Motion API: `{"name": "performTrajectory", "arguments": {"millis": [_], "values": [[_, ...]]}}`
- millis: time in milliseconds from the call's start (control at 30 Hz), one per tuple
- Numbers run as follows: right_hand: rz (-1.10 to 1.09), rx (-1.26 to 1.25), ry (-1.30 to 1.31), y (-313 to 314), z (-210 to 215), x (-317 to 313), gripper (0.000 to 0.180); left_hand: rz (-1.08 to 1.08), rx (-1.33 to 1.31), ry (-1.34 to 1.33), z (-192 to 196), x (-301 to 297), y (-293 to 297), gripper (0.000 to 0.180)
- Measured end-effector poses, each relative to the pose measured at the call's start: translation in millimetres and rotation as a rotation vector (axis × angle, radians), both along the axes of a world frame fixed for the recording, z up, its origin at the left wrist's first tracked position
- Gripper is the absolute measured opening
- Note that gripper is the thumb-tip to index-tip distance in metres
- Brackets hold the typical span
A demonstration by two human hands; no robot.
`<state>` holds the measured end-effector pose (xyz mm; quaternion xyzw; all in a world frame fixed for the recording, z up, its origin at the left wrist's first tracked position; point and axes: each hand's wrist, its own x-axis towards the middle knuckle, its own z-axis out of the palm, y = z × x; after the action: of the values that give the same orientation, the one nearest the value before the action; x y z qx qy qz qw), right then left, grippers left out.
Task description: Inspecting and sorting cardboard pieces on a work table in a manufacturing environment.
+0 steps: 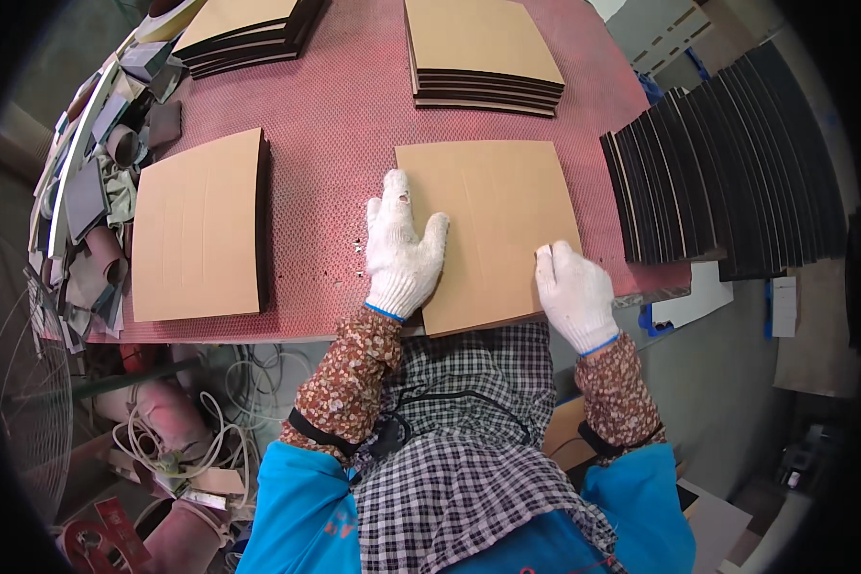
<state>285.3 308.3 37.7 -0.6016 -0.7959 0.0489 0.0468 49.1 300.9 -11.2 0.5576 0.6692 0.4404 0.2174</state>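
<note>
We are pressing our left hand (404, 251) flat, fingers spread, on the brown board (493, 230). Our right hand (574, 295), fingers curled together, is gripping its right edge; the red table (344, 115) is lying beneath.

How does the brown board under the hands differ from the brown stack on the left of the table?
The board under the hands looks like a single thin sheet; the left stack shows a thick dark edge of several layers. The left hand lies flat on the board and the right hand presses its near right edge; the left stack is untouched. Both are tan, squarish, faintly scored, lying flat on the red table.
</note>
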Motion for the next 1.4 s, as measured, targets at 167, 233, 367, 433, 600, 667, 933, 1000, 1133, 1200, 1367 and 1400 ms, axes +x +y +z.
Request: {"name": "performTrajectory", "arguments": {"millis": [167,233,367,433,600,667,933,1000,1133,1200,1367,1400], "values": [[0.006,0.036,-0.039,59.2,-4.6,-20.6,0.036,0.008,0.041,0.022,-6.3,0.8,1.0,0.070],[-0.028,0.007,-0.057,80.3,-0.3,-34.2,0.040,0.021,0.036,0.006,-5.0,-0.4,-0.7,0.071],[-0.053,-0.034,-0.094,113.6,1.9,-45.5,0.041,0.014,0.006,0.010,-0.9,0.7,-1.1,0.071],[-0.048,-0.025,-0.082,115.1,-0.3,-45.1,0.041,0.009,0.001,0.010,4.1,0.2,-2.8,0.072],[-0.037,-0.035,-0.036,108.6,3.1,-42.3,0.042,-0.009,-0.002,0.007,0.9,-0.7,-0.2,0.068],[-0.014,-0.083,-0.075,94.2,4.9,-35.8,0.040,0.024,0.033,0.045,-13.4,-0.5,0.7,0.068],[0.033,-0.126,-0.025,-24.8,11.9,16.1,0.034,0.018,-0.030,0.003,-1.4,-0.7,-0.2,0.065],[0.021,-0.134,0.002,-43.5,19.0,9.0,0.033,0.045,0.036,0.104,-16.3,-0.2,2.9,0.064],[0.012,-0.079,0.129,-50.0,14.1,-9.1,0.030,0.051,0.024,0.109,-20.2,0.2,3.3,0.063],[0.038,-0.072,0.141,-46.7,10.2,-12.3,0.029,0.042,0.043,0.113,-20.4,0.1,4.1,0.065],[0.065,-0.039,0.078,-28.4,4.8,-18.4,0.027,0.048,0.044,0.108,-16.0,2.3,3.4,0.068],[0.069,-0.043,0.081,-20.2,3.7,-22.6,0.027,0.049,0.048,0.112,-15.7,1.6,2.6,0.070]]}}
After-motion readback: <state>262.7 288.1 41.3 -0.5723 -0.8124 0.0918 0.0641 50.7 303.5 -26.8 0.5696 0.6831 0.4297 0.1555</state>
